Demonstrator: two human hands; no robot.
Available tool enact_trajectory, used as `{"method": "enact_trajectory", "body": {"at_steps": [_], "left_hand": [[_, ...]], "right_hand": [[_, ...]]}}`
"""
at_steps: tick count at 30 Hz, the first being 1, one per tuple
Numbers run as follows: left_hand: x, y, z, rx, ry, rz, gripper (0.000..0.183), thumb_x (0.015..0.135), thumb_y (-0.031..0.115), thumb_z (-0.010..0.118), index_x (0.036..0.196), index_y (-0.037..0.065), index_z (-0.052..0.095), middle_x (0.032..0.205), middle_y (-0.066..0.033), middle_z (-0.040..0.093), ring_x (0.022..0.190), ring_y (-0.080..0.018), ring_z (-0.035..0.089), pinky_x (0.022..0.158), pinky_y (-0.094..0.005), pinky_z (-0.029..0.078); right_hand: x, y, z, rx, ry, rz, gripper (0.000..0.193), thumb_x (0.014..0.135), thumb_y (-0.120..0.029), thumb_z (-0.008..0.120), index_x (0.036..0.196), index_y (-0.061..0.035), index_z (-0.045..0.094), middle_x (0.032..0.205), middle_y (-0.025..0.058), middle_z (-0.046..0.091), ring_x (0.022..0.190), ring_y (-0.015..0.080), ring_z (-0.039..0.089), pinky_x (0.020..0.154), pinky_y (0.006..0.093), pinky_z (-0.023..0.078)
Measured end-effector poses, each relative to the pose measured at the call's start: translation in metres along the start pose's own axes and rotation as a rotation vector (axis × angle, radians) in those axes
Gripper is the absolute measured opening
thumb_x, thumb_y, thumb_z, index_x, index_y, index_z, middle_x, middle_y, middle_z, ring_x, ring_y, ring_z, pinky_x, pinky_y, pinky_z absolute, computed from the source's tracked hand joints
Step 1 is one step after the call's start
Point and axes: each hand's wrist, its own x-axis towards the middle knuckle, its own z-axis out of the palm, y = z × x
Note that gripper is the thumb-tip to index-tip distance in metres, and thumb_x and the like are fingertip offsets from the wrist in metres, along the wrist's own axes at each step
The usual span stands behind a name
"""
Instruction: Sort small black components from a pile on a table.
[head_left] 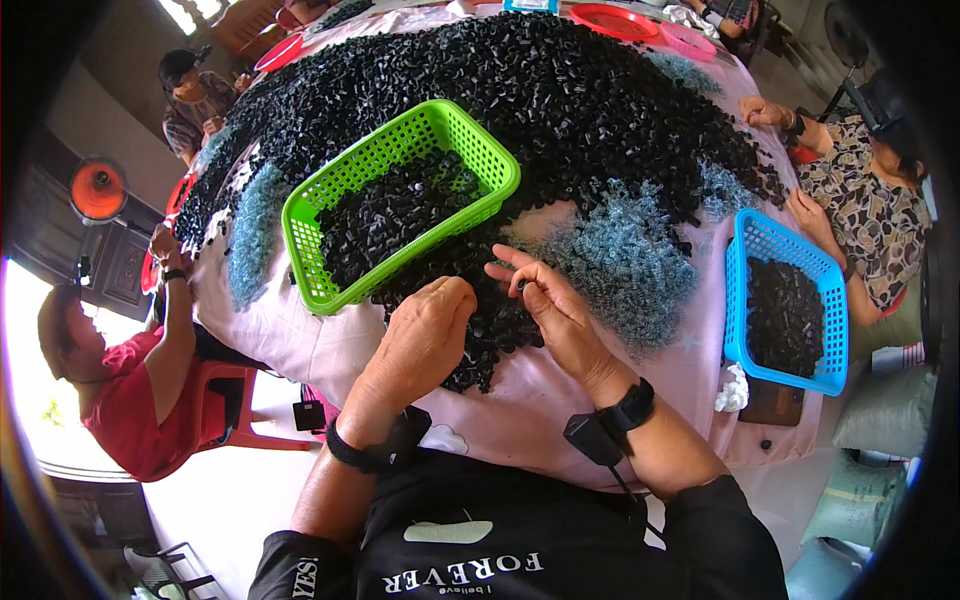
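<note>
My left hand (428,325) is closed, its fingertips pressed together above a pile of small black pieces; what it holds, if anything, is hidden. My right hand (562,318) pinches a small black ring-like piece (522,285) between thumb and index finger, the other fingers stretched outward. Just beyond my hands stands a green plastic basket (335,300), slightly turned, with many black pieces (400,210) inside. To the right of my right hand lies a heap of tiny bluish translucent pieces (625,265).
A large mound of black pieces (600,110) covers the far table. At right stands a blue basket (737,300) of black pieces, beside crumpled white tissue (733,390). Another bluish heap (257,235) lies left. People sit around the pink tablecloth (300,345); red trays (612,20) line its far edge.
</note>
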Motion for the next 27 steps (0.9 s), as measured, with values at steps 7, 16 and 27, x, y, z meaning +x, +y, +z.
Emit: {"method": "enact_trajectory", "body": {"at_steps": [7,16,27], "left_hand": [[0.009,0.016,0.0,-0.025,0.028,0.075,0.011,0.097,0.004,0.054,0.1,-0.004,0.061,0.104,-0.0192,0.068,0.098,-0.0364,0.066,0.086,-0.0417,0.053],[0.005,0.006,0.012,0.153,-0.122,0.309,0.01,0.095,0.006,0.057,0.098,-0.003,0.061,0.116,-0.0197,0.067,0.115,-0.0374,0.061,0.099,-0.0436,0.05],[-0.007,0.024,0.03,0.04,-0.386,0.394,0.011,0.093,0.007,0.062,0.099,0.0,0.065,0.12,-0.015,0.068,0.121,-0.0343,0.06,0.103,-0.0442,0.048]], "right_hand": [[-0.001,0.005,0.002,0.619,-0.051,0.094,0.024,0.109,-0.025,0.047,0.111,-0.0033,0.059,0.162,0.0186,0.031,0.148,0.0262,0.032,0.119,0.0378,0.029],[0.0,0.003,-0.004,0.665,0.078,0.163,0.019,0.109,-0.017,0.045,0.108,-0.0032,0.059,0.164,0.0163,0.028,0.149,0.026,0.029,0.118,0.0339,0.031],[0.002,0.009,-0.006,0.616,0.069,0.117,0.026,0.108,-0.035,0.049,0.107,-0.01,0.056,0.165,0.0159,0.026,0.152,0.0295,0.023,0.119,0.0482,0.026]]}}
